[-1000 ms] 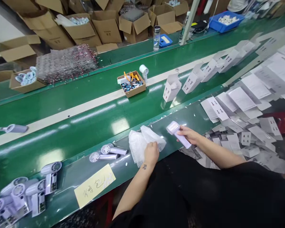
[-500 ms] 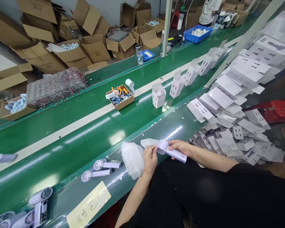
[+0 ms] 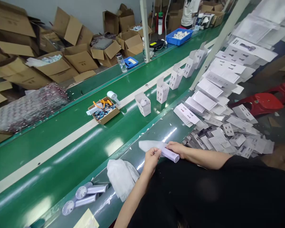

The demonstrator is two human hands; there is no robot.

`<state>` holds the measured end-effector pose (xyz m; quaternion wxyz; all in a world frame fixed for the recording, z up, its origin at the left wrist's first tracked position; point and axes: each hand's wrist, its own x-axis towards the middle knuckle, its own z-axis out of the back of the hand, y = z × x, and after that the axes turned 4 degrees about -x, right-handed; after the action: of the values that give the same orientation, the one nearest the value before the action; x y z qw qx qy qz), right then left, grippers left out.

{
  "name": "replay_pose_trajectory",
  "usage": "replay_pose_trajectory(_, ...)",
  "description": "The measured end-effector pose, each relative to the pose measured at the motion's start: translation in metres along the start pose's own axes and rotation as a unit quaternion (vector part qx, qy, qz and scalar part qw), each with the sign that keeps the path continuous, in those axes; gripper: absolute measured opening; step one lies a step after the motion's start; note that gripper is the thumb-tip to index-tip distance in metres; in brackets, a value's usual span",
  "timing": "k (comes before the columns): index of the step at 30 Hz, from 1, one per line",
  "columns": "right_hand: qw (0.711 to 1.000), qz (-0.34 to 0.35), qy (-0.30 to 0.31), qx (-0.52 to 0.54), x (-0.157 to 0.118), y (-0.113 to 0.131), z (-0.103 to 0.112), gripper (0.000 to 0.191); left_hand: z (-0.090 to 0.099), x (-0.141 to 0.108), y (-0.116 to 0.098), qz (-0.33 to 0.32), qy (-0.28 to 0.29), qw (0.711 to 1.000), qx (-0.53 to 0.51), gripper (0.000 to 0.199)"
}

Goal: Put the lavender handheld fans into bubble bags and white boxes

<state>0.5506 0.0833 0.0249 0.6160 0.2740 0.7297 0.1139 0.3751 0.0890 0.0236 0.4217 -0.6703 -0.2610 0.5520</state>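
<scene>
A lavender handheld fan [image 3: 170, 155] is held in front of my body, its round head inside a thin white bag [image 3: 148, 145]. My left hand [image 3: 152, 158] pinches the bag's edge beside the fan. My right hand [image 3: 177, 148] is closed round the fan where head and handle meet; the handle end sticks out bare. A stack of white bags [image 3: 122, 177] lies on the near ledge to the left of my left forearm. Further left lie two more lavender fans [image 3: 95, 189], side by side.
Green conveyor [image 3: 83, 152] runs diagonally beyond, bearing open white boxes [image 3: 143, 104] and a carton of small parts [image 3: 106, 114]. Flat printed boxes [image 3: 213, 126] are heaped at right, near a red stool [image 3: 258, 103]. A metal post [image 3: 218, 44] rises there. A person [image 3: 188, 12] is at the back.
The fan's head has gone into the white bag, which my left hand now grips at its edge. The view has shifted, so the surroundings appear further left.
</scene>
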Motion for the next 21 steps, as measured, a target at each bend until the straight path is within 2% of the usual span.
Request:
replay_pose_trajectory(2, 0.997, 0.024, -0.015, -0.066, -0.012, 0.009, 0.02, 0.019, -0.008, 0.004, -0.01, 0.022, 0.005, 0.999, -0.036, 0.023)
replay_pose_trajectory(5, 0.984, 0.077, 0.006, -0.158, -0.034, 0.031, 0.039, 0.018, -0.019, 0.005, -0.026, 0.004, 0.018, 0.998, -0.063, 0.029)
replay_pose_trajectory(8, 0.982, 0.126, 0.049, -0.134, -0.05, 0.053, 0.044, 0.025, -0.019, 0.006, -0.041, -0.038, 0.049, 0.995, -0.077, 0.03)
replay_pose_trajectory(11, 0.982, 0.154, 0.075, -0.084, -0.052, 0.064, 0.041, 0.026, -0.01, 0.011, -0.052, -0.108, 0.053, 0.993, -0.017, 0.03)
replay_pose_trajectory(12, 0.982, 0.158, 0.082, -0.067, -0.05, 0.066, 0.038, 0.026, -0.007, 0.014, -0.054, -0.144, 0.058, 0.987, 0.028, 0.038)
replay_pose_trajectory(15, 0.981, 0.158, 0.115, -0.017, -0.041, 0.063, 0.029, 0.028, -0.007, 0.022, -0.055, -0.231, 0.118, 0.947, 0.19, 0.091)
replay_pose_trajectory(16, 0.979, 0.153, 0.136, -0.004, -0.038, 0.06, 0.028, 0.029, -0.011, 0.025, -0.053, -0.241, 0.143, 0.931, 0.233, 0.092)
replay_pose_trajectory(17, 0.977, 0.148, 0.151, 0.008, -0.034, 0.056, 0.031, 0.029, -0.016, 0.028, -0.051, -0.244, 0.157, 0.92, 0.264, 0.08)
replay_pose_trajectory(18, 0.978, 0.145, 0.148, 0.018, -0.03, 0.051, 0.037, 0.029, -0.021, 0.03, -0.048, -0.243, 0.152, 0.916, 0.281, 0.059)
replay_pose_trajectory(19, 0.983, 0.143, 0.11, 0.03, -0.027, 0.044, 0.048, 0.029, -0.025, 0.032, -0.045, -0.234, 0.13, 0.921, 0.281, 0.038)
replay_pose_trajectory(20, 0.988, 0.143, 0.038, 0.043, -0.023, 0.036, 0.063, 0.031, -0.027, 0.034, -0.042, -0.215, 0.093, 0.936, 0.263, 0.024)
replay_pose_trajectory(21, 0.985, 0.148, -0.068, 0.055, -0.018, 0.028, 0.083, 0.033, -0.028, 0.035, -0.04, -0.183, 0.049, 0.955, 0.227, 0.019)
